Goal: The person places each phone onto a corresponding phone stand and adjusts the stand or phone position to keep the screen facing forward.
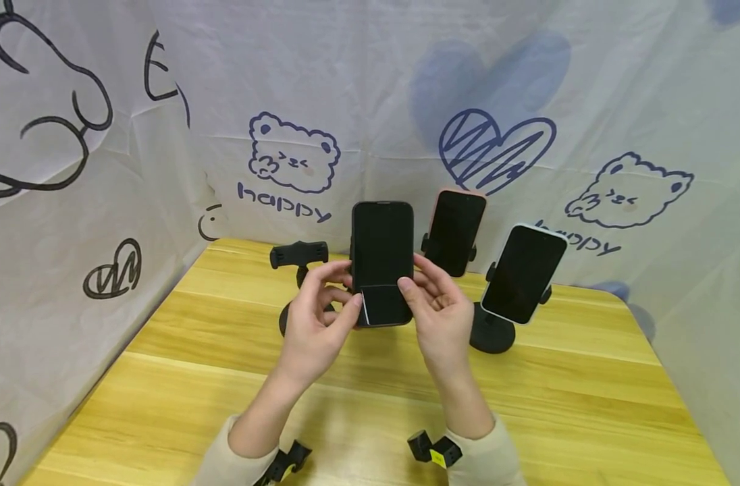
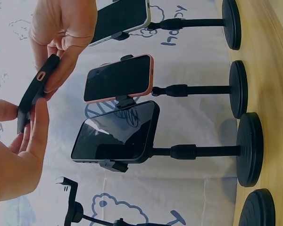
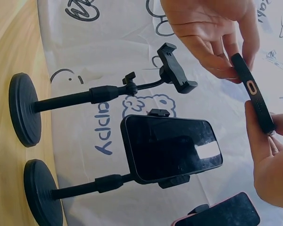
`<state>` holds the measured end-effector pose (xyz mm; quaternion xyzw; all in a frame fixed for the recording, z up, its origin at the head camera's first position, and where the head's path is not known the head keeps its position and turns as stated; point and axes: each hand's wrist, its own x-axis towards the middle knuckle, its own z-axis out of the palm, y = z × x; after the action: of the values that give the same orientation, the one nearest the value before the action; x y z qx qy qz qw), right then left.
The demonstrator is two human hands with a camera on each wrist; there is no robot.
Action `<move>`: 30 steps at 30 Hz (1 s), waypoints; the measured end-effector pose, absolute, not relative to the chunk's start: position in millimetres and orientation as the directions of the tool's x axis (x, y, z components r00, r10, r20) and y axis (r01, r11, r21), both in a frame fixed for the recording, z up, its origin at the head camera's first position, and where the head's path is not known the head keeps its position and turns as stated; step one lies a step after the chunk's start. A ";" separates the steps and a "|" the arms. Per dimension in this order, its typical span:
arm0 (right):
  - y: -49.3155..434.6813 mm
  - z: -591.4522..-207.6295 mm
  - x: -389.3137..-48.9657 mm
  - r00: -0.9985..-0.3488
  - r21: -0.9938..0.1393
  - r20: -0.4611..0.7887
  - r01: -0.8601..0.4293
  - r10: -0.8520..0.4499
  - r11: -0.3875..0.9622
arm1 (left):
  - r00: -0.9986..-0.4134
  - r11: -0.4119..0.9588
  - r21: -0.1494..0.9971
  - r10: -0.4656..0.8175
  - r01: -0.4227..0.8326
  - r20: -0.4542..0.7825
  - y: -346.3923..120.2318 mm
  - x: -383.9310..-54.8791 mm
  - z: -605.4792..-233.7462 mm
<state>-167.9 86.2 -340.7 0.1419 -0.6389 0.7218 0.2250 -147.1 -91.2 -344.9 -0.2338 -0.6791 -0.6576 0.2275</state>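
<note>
A phone in a dark case is held upright between both hands in the head view, its black screen facing me. My left hand grips its left side, thumb near the lower left corner. On the other side, my right hand holds the right edge, thumb on the front. Both wrist views show the held phone edge-on, with an oblong orange-rimmed opening in that edge. Behind it, a black phone sits clamped in a stand; the held phone hides it in the head view.
To the right, a pink-cased phone and a white-cased phone sit in stands. A stand with a bare clamp is at the left. The stands' round black bases, such as the base, rest on the wooden table. A printed cloth hangs behind.
</note>
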 end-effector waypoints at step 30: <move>101.4 -337.2 -169.5 -0.914 -0.915 0.393 -0.377 -0.103 -0.140 | -0.652 0.267 0.614 0.085 0.743 0.753 -114.4 -152.1 -339.3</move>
<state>-169.5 101.4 -337.2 0.1850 -0.6490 0.7319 0.0938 -152.1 -114.4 -339.3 -0.2820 -0.7343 -0.5358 0.3070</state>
